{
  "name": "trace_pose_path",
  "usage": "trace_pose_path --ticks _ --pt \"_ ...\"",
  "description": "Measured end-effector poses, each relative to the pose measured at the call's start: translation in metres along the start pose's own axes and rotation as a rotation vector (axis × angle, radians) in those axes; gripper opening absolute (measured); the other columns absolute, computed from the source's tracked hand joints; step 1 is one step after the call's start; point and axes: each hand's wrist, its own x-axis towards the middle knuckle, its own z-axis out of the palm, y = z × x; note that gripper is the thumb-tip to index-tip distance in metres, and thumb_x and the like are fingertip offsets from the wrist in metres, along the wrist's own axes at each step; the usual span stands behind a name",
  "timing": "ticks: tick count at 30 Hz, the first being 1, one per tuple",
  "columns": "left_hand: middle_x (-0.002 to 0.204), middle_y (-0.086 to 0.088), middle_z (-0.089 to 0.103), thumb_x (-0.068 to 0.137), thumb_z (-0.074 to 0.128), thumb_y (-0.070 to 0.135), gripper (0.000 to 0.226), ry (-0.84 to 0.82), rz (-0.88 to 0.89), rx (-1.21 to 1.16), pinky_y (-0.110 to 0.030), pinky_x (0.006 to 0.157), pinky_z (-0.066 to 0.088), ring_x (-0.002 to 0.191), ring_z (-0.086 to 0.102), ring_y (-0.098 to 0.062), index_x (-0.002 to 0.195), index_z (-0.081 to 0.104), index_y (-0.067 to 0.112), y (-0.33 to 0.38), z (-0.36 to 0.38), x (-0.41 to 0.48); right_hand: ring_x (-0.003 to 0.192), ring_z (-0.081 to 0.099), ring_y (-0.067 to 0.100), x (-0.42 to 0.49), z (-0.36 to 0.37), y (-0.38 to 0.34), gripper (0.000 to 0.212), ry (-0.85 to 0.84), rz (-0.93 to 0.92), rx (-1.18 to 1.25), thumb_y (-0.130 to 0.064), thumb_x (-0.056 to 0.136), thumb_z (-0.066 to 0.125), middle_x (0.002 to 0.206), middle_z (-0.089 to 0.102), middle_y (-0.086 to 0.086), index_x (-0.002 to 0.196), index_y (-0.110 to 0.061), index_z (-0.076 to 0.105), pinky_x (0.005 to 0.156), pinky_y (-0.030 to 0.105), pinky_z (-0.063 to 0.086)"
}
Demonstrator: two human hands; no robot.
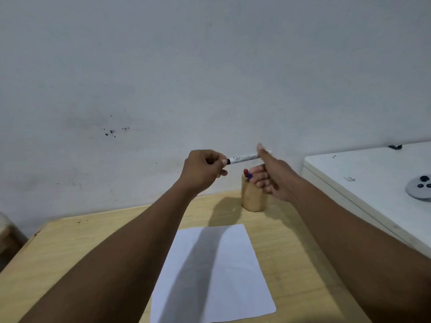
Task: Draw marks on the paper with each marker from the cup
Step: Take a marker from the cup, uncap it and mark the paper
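A white marker [242,157] with a black band is held level in the air above the table, between both hands. My left hand [203,171] is closed around its left end. My right hand [270,176] pinches its right end, which my fingers partly hide. Just below stands a tan cup [253,197] with a red marker [245,172] and a blue marker [249,176] sticking out. A blank white sheet of paper [214,273] lies on the wooden table [70,248] in front of the cup, crossed by my arms' shadows.
A white cabinet top [363,180] stands to the right, higher than the table, with a round grey object [419,188] on it. A grey wall [210,66] rises right behind the table. Something brown [7,231] sits off the table's left edge.
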Motion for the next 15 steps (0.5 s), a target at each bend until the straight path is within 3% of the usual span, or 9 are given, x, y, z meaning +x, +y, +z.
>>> trace_pose_path --ticks 4,8,11,15 --pt "0.073 0.004 0.072 0.093 0.068 0.017 0.01 0.033 0.131 0.272 -0.015 0.062 0.049 0.071 0.073 -0.009 0.092 0.077 0.013 0.023 0.005 0.021 0.038 0.054 0.015 0.008 -0.05 -0.01 0.055 0.178 -0.06 -0.128 -0.058 0.1 0.051 0.067 0.067 0.014 0.096 -0.004 0.063 0.036 0.022 0.034" --pt "0.077 0.005 0.065 0.093 0.065 0.015 0.014 -0.069 0.229 0.518 -0.027 0.073 0.051 0.086 0.069 -0.022 0.097 0.078 0.012 0.037 0.015 0.042 0.046 0.056 0.018 0.009 -0.074 -0.01 0.04 0.215 -0.077 -0.189 -0.045 0.101 0.056 0.071 0.067 0.012 0.099 -0.006 0.063 0.043 0.026 0.037" --pt "0.087 0.0 0.066 0.093 0.062 0.009 0.018 -0.145 0.257 0.611 -0.024 0.068 0.047 0.083 0.064 -0.02 0.102 0.078 0.009 0.038 0.027 0.053 0.049 0.058 0.019 0.014 -0.077 -0.003 0.038 0.208 -0.082 -0.233 -0.04 0.102 0.057 0.075 0.069 0.013 0.103 -0.004 0.065 0.044 0.025 0.038" --pt "0.1 -0.004 0.071 0.093 0.061 0.003 0.024 -0.238 0.242 0.678 -0.026 0.075 0.051 0.094 0.069 -0.02 0.112 0.075 0.009 0.036 0.045 0.06 0.047 0.061 0.018 0.024 -0.074 0.01 0.036 0.174 -0.113 -0.291 -0.039 0.1 0.06 0.076 0.072 0.011 0.106 -0.004 0.067 0.044 0.024 0.04"
